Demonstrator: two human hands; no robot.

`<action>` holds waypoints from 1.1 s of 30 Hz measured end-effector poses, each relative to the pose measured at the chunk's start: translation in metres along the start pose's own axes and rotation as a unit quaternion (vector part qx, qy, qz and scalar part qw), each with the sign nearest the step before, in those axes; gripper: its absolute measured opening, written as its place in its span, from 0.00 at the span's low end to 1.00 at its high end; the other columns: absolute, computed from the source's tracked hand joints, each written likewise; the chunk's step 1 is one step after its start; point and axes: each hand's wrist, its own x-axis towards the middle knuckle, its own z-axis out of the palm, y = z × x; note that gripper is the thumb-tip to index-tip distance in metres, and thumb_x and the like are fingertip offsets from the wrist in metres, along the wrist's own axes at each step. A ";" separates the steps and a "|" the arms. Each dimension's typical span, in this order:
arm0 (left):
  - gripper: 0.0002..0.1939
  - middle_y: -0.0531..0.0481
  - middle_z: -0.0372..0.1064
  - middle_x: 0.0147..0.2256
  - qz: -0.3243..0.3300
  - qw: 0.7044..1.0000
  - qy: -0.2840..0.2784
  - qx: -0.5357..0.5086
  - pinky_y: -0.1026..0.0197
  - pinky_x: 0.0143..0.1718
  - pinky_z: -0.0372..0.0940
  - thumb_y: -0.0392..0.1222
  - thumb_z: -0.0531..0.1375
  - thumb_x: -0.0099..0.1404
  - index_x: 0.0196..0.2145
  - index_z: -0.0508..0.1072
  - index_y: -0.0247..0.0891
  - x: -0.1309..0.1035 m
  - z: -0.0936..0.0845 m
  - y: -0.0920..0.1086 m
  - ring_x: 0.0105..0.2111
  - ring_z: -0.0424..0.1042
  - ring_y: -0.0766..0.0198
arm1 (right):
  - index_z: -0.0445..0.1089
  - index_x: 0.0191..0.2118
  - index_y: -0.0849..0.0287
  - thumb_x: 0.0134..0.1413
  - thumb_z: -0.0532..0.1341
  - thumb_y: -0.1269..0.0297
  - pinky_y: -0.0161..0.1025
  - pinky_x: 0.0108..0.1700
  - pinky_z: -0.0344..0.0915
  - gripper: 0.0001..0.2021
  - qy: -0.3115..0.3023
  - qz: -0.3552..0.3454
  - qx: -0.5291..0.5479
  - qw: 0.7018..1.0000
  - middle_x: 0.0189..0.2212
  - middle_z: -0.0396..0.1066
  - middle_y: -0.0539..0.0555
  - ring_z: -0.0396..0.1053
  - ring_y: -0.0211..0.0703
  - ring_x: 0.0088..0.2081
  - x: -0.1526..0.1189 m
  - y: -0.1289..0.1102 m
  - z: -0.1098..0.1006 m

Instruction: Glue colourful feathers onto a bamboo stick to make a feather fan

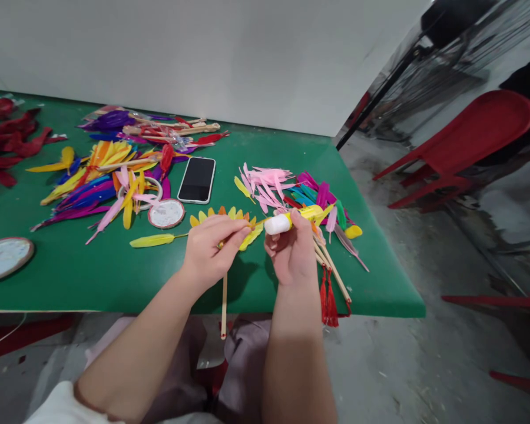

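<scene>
My left hand (214, 247) is closed at the base of a feather fan (246, 238), hiding its middle. Yellow and orange feathers spread out beyond my fingers, and the fan's wooden handle (224, 303) sticks down past the table edge. In my right hand (294, 253) is a small yellow bottle with a white end (277, 224), tilted toward the fan. A thin yellow stem lies between the white end and my left fingertips; I cannot tell which hand holds it. One loose yellow feather (152, 241) rests left of the fan.
The green table (128, 282) bears a phone (197, 179), a round white disc (166, 213), pink feathers (267, 182) and bundles of coloured feathers (86, 188). Sticks with red tassels (331, 300) hang over the front edge. A red chair (481, 132) stands at right.
</scene>
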 end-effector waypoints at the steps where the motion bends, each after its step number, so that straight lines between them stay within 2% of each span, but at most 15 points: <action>1: 0.07 0.50 0.70 0.22 -0.008 1.000 0.010 0.008 0.67 0.26 0.62 0.36 0.56 0.58 0.28 0.73 0.33 0.000 0.000 0.000 0.23 0.66 0.70 | 0.59 0.23 0.58 0.37 0.61 0.53 0.27 0.10 0.46 0.14 0.001 0.001 0.000 1.000 0.08 0.57 0.43 0.53 0.30 0.10 0.000 0.000 0.000; 3: 0.07 0.50 0.69 0.22 -0.015 1.000 0.018 0.017 0.67 0.25 0.61 0.36 0.56 0.58 0.28 0.73 0.33 0.000 0.001 0.000 0.22 0.65 0.70 | 0.59 0.23 0.58 0.37 0.61 0.53 0.27 0.10 0.46 0.14 0.002 0.003 -0.001 1.000 0.08 0.57 0.43 0.53 0.30 0.10 0.000 0.000 0.001; 12: 0.08 0.50 0.70 0.21 0.002 1.000 -0.027 0.004 0.66 0.25 0.62 0.37 0.55 0.59 0.28 0.73 0.34 -0.001 0.001 0.000 0.23 0.67 0.69 | 0.59 0.22 0.58 0.38 0.61 0.53 0.27 0.10 0.46 0.14 -0.004 -0.001 -0.001 1.000 0.09 0.56 0.42 0.53 0.29 0.11 0.000 0.000 -0.001; 22: 0.05 0.48 0.71 0.23 0.101 0.994 -0.038 0.028 0.64 0.30 0.64 0.34 0.56 0.58 0.30 0.72 0.33 -0.002 0.001 -0.003 0.24 0.68 0.68 | 0.59 0.22 0.58 0.37 0.62 0.52 0.26 0.10 0.45 0.15 0.003 0.005 -0.002 1.000 0.08 0.56 0.42 0.52 0.29 0.11 0.001 0.000 0.000; 24: 0.05 0.48 0.71 0.24 0.107 0.993 -0.031 0.025 0.64 0.30 0.64 0.33 0.56 0.58 0.30 0.72 0.33 -0.001 0.000 -0.002 0.25 0.68 0.68 | 0.59 0.22 0.58 0.37 0.62 0.52 0.26 0.10 0.45 0.16 0.001 0.008 0.000 1.000 0.08 0.56 0.42 0.52 0.29 0.11 0.001 0.000 0.000; 29: 0.06 0.47 0.71 0.26 0.066 0.997 0.019 0.044 0.64 0.31 0.64 0.33 0.55 0.58 0.31 0.72 0.32 -0.001 0.000 -0.001 0.26 0.68 0.68 | 0.58 0.21 0.58 0.37 0.62 0.52 0.26 0.10 0.45 0.16 -0.002 0.011 0.013 1.000 0.08 0.56 0.42 0.53 0.29 0.11 0.001 0.000 0.000; 33: 0.05 0.48 0.71 0.26 0.080 0.995 0.007 0.062 0.65 0.31 0.63 0.33 0.56 0.58 0.32 0.72 0.33 -0.002 0.002 -0.004 0.26 0.68 0.69 | 0.59 0.21 0.58 0.37 0.62 0.51 0.26 0.10 0.43 0.16 -0.005 0.012 0.010 1.000 0.08 0.55 0.42 0.52 0.28 0.10 0.001 0.000 0.002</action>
